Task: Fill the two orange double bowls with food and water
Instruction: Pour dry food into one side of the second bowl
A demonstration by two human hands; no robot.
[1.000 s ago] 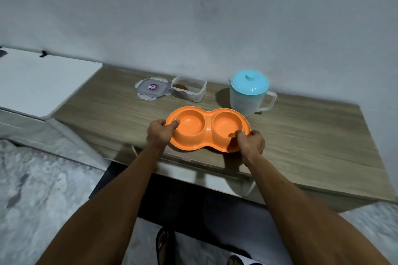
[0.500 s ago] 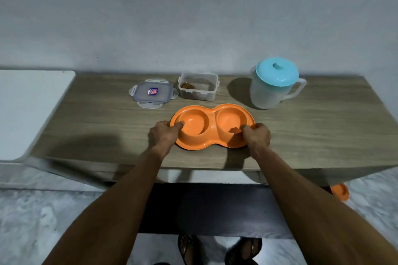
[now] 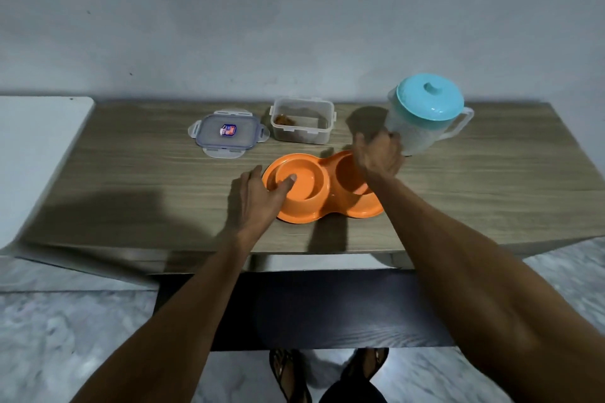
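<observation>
One bowl (image 3: 324, 193) steadied: left grip (image 3: 258, 196) pinches rim | right grip (image 3: 379, 157) blurred, cannot tell width; jug (image 3: 422, 127) just beyond | take handle, pour slowly.

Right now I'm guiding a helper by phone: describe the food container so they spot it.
On the wooden table, look along the back edge, behind the orange double bowl. The food container is the open clear tub between a loose clip lid and the teal-lidded jug, the only one holding brown bits.
</observation>
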